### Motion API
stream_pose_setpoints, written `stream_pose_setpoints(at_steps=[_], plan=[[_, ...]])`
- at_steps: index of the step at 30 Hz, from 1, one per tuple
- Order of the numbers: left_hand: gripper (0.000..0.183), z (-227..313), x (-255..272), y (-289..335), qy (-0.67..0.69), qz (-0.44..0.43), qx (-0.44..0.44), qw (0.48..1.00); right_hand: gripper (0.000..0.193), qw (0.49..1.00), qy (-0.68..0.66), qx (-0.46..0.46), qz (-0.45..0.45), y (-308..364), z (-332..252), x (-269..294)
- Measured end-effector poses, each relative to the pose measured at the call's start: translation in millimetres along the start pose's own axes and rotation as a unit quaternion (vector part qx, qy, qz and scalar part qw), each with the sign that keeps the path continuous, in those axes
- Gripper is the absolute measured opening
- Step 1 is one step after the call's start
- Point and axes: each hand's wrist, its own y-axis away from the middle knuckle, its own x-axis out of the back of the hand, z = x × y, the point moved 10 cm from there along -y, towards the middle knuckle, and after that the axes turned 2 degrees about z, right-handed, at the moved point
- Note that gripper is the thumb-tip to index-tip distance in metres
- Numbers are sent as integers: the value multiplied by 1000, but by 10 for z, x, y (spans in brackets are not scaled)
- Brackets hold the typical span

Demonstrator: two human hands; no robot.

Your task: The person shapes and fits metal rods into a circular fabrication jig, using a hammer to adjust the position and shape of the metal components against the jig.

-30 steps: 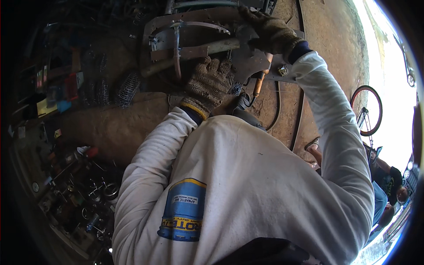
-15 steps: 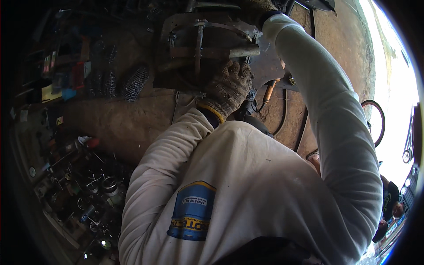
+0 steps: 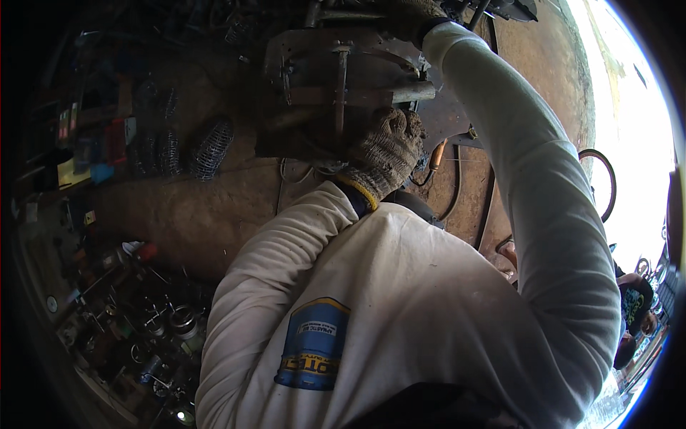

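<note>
My left hand (image 3: 386, 151), in a grey-brown knit glove with a yellow cuff edge, is curled at the near side of a dark metal assembly (image 3: 341, 84). What its fingers close on is hidden. The assembly has a plate with a curved bar, an upright strip and a horizontal pipe (image 3: 414, 92) whose pale end sits just beyond my knuckles. Up at the far edge, my right hand (image 3: 413, 11), gloved too, reaches to the assembly's far right corner. Shadow hides its fingers.
A wooden-handled tool (image 3: 437, 154) and cables lie on the brown floor (image 3: 193, 207) right of my left hand. Coiled wire springs (image 3: 212, 149) rest to the left. Metal parts (image 3: 182, 322) clutter the lower left. Another person (image 3: 636, 307) is at the far right, below a wheel (image 3: 607, 182).
The metal assembly and my left hand have shifted a little to the right and slightly nearer. My right hand stays at the far corner.
</note>
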Motion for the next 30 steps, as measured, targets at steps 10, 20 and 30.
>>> stream_pose_setpoints(at_steps=[10, 20, 30], plan=[[30, 55, 11, 10, 42, 23, -36, 998, 33, 990, 122, 37, -53, -115, 42, -165], [27, -20, 30, -6, 72, 2, 9, 997, 29, 996, 68, 28, 45, 223, -430, 716], [33, -33, 24, 16, 31, -89, 41, 995, 36, 925, -330, -138, 125, 1707, -272, 932]])
